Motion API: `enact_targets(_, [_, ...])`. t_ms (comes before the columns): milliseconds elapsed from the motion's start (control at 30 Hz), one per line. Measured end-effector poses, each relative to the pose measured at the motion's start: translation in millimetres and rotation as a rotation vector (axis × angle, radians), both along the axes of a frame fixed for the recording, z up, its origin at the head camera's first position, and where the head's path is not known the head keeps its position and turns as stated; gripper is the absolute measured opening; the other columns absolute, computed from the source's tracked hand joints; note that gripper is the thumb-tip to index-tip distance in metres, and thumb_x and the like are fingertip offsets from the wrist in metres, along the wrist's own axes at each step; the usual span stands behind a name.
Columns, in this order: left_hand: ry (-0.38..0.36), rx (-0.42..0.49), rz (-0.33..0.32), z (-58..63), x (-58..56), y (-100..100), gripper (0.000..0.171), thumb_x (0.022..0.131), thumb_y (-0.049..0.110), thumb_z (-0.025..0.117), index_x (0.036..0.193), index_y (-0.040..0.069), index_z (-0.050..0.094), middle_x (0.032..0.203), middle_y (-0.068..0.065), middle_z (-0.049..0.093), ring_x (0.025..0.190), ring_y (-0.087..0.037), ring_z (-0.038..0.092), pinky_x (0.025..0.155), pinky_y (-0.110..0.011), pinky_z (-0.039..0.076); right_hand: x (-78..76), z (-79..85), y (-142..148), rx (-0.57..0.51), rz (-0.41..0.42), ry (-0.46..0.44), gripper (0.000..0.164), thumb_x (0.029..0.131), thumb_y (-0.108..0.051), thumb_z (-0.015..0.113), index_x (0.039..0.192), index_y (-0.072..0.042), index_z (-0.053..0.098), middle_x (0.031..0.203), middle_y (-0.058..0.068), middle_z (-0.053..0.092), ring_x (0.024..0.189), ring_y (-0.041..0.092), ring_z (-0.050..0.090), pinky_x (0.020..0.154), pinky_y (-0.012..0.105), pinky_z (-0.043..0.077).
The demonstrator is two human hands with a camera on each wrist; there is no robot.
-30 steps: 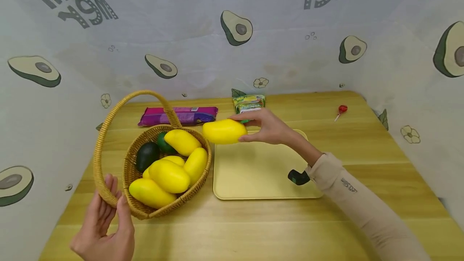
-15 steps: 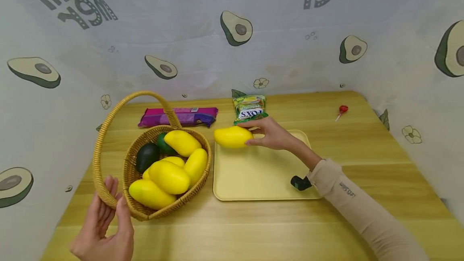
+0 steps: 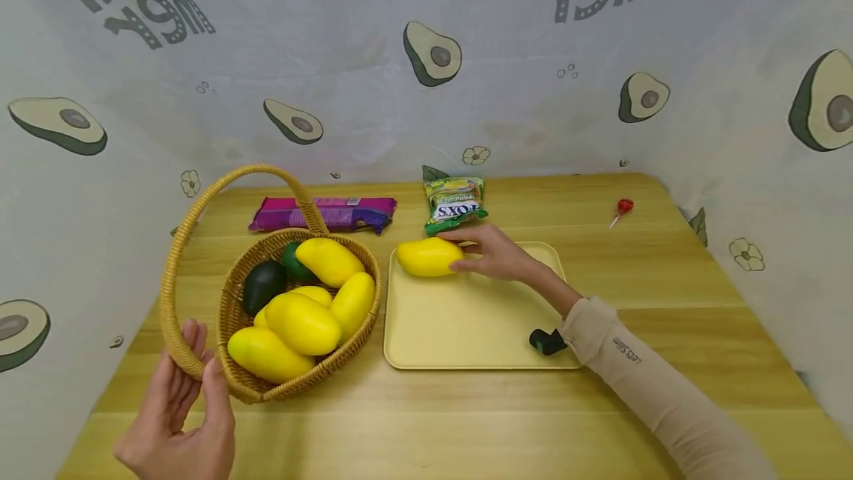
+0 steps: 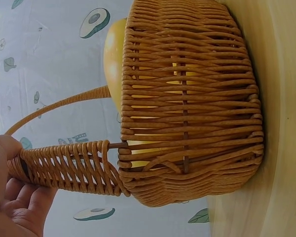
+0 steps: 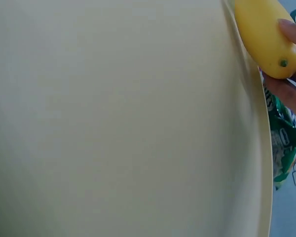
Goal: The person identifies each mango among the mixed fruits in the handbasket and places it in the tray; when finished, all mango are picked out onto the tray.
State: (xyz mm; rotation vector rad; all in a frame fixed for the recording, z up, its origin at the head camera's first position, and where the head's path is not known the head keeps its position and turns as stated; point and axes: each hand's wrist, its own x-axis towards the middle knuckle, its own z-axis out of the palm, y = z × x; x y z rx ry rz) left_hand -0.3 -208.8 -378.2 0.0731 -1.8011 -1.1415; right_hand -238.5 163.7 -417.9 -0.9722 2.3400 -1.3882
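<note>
My left hand (image 3: 180,413) holds the woven handle (image 3: 171,272) of a wicker basket (image 3: 333,363), thumb on one side and fingers on the other. Inside the basket lie several yellow mangoes (image 3: 303,323), a dark avocado (image 3: 263,287) and a greener avocado (image 3: 295,262) partly hidden under a mango. My right hand (image 3: 496,254) pinches another mango (image 3: 426,258) by its right end, over the far left corner of a pale yellow tray (image 3: 466,324). In the right wrist view this mango (image 5: 266,37) overlaps the tray's rim, its small green stem spot showing.
Behind the basket lies a purple packet (image 3: 326,214). A green Fox's candy bag (image 3: 455,202) stands just beyond the tray, close to my right fingers. Farther right on the wooden table (image 3: 666,280) is a red lollipop (image 3: 623,207). An avocado-printed cloth (image 3: 366,132) hangs behind.
My right hand has carried the mango from beside the basket rim rightward and down to the tray's far left corner. The left hand keeps its hold on the handle.
</note>
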Motion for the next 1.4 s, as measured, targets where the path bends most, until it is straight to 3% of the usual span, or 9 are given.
enact_targets(133, [0.033, 0.016, -0.021, 0.0, -3.3, 0, 0.052, 0.09, -0.021, 0.068, 0.14, -0.005, 0.067, 0.133, -0.023, 0.071, 0.12, -0.008, 0.074, 0.096, -0.018, 0.058, -1.9, -3.4, 0, 0.009, 0.001, 0.013, 0.057, 0.095, 0.006, 0.078, 0.148, 0.012, 0.058, 0.15, 0.028, 0.061, 0.135, 0.044, 0.062, 0.11, 0.052, 0.057])
enact_targets(667, [0.03, 0.012, -0.037, 2.9, -7.4, 2, 0.051, 0.09, -0.021, 0.069, 0.138, -0.005, 0.069, 0.132, -0.023, 0.072, 0.119, -0.009, 0.074, 0.095, -0.018, 0.059, -9.9, -7.4, -1, 0.046, -0.037, 0.01, 0.057, 0.096, 0.004, 0.078, 0.149, 0.011, 0.058, 0.152, 0.029, 0.058, 0.138, 0.045, 0.06, 0.11, 0.049, 0.056])
enact_targets(1400, [0.057, -0.006, -0.032, 5.1, -1.7, 3, 0.05, 0.09, -0.022, 0.068, 0.137, -0.008, 0.068, 0.132, -0.026, 0.072, 0.119, -0.009, 0.074, 0.095, -0.018, 0.059, -13.5, -5.7, -2, 0.029, 0.01, -0.014, 0.064, 0.095, 0.003, 0.08, 0.152, 0.012, 0.053, 0.155, 0.031, 0.055, 0.142, 0.047, 0.056, 0.11, 0.052, 0.057])
